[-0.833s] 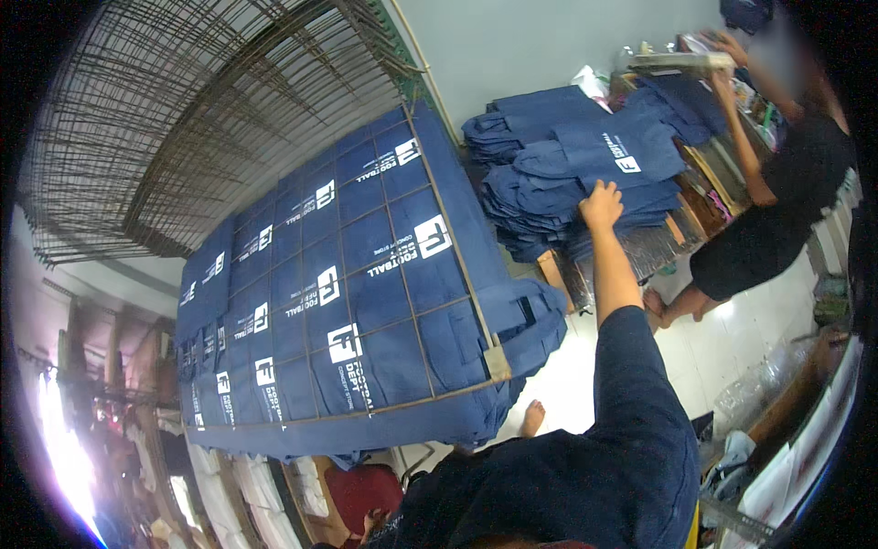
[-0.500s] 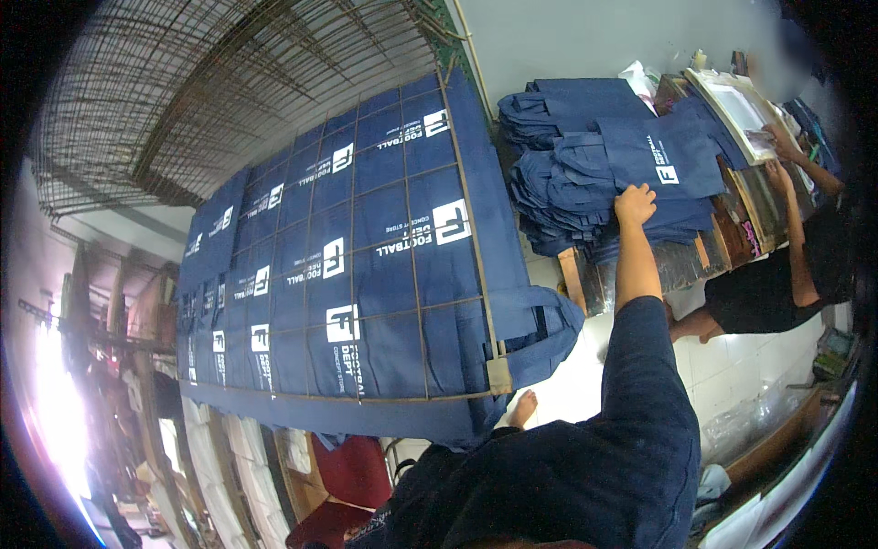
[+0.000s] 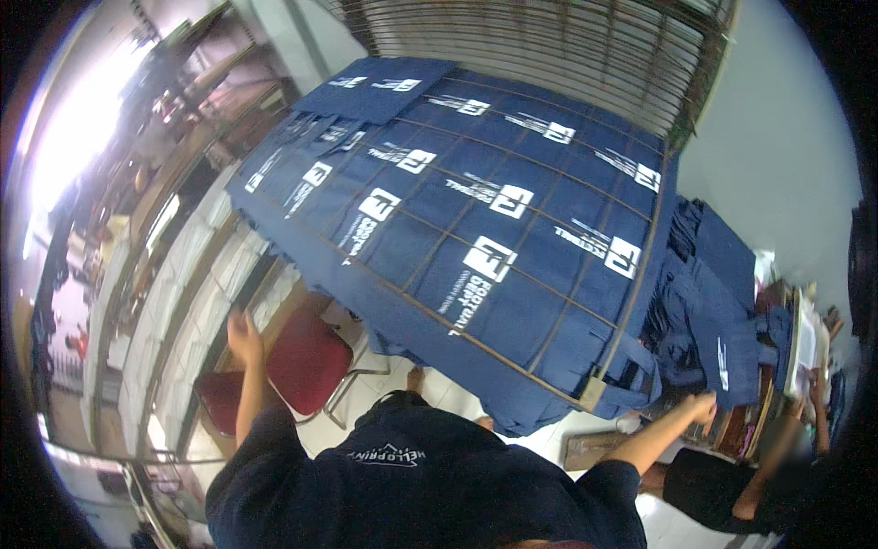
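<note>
Leftward, the blurred left hand [image 3: 245, 340] is raised near a dark-red chair [image 3: 311, 352], whether its fingers are apart or together impossible to tell; centrally, printed navy tote bags [image 3: 439, 220] lie beneath a wire grid [image 3: 593, 393]; rightward, the right hand [image 3: 702, 409], fingers curled, grip unclear, is at the edge of a stacked navy bag [image 3: 739, 339]

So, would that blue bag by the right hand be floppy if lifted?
The bag would probably droop: the left edge of its pile sags in soft folds. It looks thin and flat, so likely light and unlikely to roll.
</note>
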Action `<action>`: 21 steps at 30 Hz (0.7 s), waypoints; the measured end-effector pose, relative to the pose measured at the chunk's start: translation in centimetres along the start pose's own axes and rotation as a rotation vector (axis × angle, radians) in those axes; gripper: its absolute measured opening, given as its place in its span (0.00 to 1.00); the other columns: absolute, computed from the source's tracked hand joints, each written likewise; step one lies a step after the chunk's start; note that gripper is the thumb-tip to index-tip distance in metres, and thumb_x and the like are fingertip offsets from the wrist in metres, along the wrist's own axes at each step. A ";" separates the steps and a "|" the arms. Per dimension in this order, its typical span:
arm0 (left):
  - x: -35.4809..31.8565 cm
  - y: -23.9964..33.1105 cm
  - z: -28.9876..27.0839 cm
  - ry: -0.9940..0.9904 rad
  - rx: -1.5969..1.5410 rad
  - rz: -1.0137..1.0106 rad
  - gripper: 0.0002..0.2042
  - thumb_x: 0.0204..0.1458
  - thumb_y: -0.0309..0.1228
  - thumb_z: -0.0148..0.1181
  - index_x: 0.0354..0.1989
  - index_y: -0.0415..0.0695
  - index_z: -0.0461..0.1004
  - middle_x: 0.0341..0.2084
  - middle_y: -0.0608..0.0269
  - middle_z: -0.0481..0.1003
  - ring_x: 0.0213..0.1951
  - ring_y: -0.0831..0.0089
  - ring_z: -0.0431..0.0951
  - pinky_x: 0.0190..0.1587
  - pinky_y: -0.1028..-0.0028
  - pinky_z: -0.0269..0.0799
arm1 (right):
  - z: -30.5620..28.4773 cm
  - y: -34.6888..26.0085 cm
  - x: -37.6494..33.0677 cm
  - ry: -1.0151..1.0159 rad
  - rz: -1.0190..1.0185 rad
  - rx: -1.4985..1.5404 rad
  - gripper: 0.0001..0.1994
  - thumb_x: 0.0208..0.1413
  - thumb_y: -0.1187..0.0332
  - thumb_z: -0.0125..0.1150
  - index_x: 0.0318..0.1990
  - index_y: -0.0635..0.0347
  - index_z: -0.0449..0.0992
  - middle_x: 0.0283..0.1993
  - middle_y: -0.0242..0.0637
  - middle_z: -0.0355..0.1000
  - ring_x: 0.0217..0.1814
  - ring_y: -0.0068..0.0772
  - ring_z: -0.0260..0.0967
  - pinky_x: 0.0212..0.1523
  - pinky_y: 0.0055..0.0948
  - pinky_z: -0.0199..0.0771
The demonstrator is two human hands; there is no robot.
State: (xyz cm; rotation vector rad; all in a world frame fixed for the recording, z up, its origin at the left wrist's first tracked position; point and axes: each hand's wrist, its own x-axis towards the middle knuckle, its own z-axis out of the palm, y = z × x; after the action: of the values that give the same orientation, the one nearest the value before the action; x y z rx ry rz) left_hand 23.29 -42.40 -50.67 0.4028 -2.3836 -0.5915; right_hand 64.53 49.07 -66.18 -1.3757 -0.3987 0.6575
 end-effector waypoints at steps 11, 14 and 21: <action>16.1 35.6 11.1 -0.364 -0.272 0.969 0.22 0.46 0.41 0.60 0.51 0.49 0.71 0.46 0.56 0.73 0.50 0.57 0.72 0.52 0.62 0.68 | -10.5 -15.8 1.5 -0.844 0.500 0.252 0.20 0.42 0.60 0.61 0.42 0.64 0.73 0.44 0.42 0.72 0.48 0.45 0.67 0.49 0.43 0.68; 18.0 38.5 18.6 -0.389 -0.228 1.116 0.22 0.46 0.40 0.59 0.51 0.48 0.72 0.45 0.55 0.74 0.48 0.55 0.73 0.49 0.60 0.70 | -13.9 -23.8 -2.3 -0.790 0.262 0.133 0.21 0.45 0.60 0.57 0.45 0.64 0.70 0.46 0.42 0.70 0.48 0.42 0.66 0.52 0.40 0.64; 16.7 42.7 25.0 -0.760 -0.014 0.930 0.36 0.52 0.51 0.52 0.64 0.40 0.53 0.62 0.47 0.56 0.64 0.55 0.56 0.62 0.57 0.54 | -19.9 -38.0 -15.2 -0.811 -0.156 0.174 0.24 0.46 0.61 0.57 0.50 0.65 0.68 0.53 0.42 0.67 0.53 0.41 0.64 0.54 0.38 0.62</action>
State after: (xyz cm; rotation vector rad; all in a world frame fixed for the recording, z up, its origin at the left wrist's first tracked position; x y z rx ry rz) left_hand -11.13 -5.34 -37.79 -1.0816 -2.8462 -0.3257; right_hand 72.65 21.85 -30.67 -0.8527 -1.0529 1.0809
